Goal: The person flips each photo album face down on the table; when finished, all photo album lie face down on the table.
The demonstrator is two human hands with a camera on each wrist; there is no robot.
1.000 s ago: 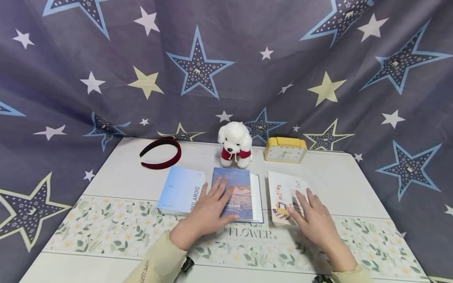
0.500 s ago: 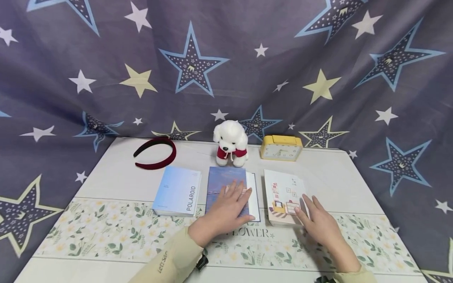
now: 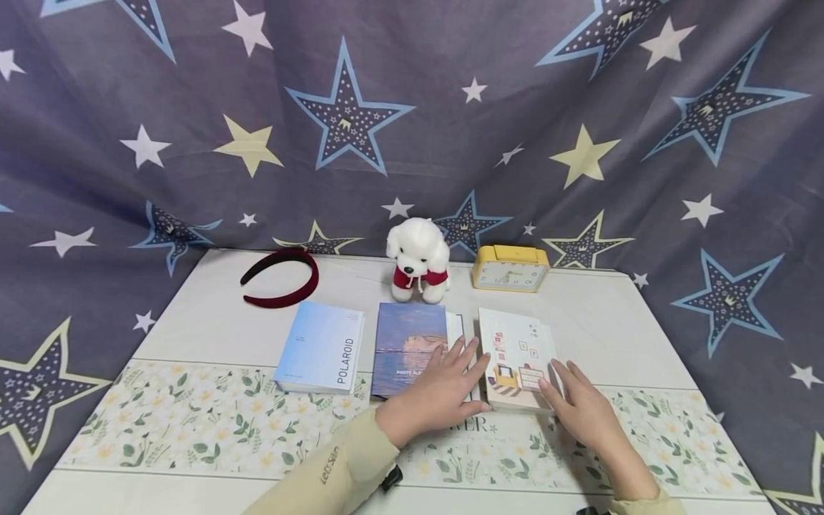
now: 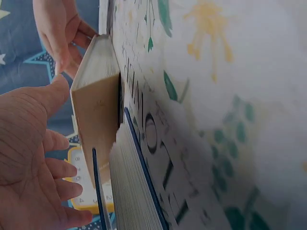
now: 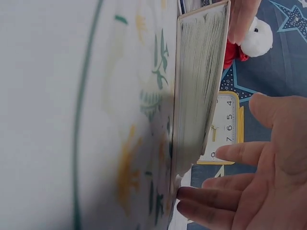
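Three albums lie in a row on the table. On the left is a pale blue album marked POLAROID [image 3: 322, 350]. In the middle lies a photo album with a sea picture [image 3: 399, 350], its right part covered by my left hand [image 3: 447, 386]. The left fingers are spread and reach toward the white illustrated album [image 3: 515, 350] on the right. My right hand [image 3: 582, 408] is at that album's right edge, fingers extended. In the left wrist view, the left hand [image 4: 29, 158] is beside the white album [image 4: 98, 105]. In the right wrist view, the right hand [image 5: 273, 163] is near its pages [image 5: 199, 86].
Behind the albums sits a white plush dog [image 3: 420, 261] in red. A yellow alarm clock [image 3: 511, 270] stands at the back right, and a dark red headband [image 3: 302, 290] lies back left. A star-patterned curtain [image 3: 450, 143] hangs behind the table [image 3: 193, 429].
My left hand has slid right across the middle album, from its left side toward the white album. The right hand has shifted from the white album's cover to its right edge. The camera view turned slightly.
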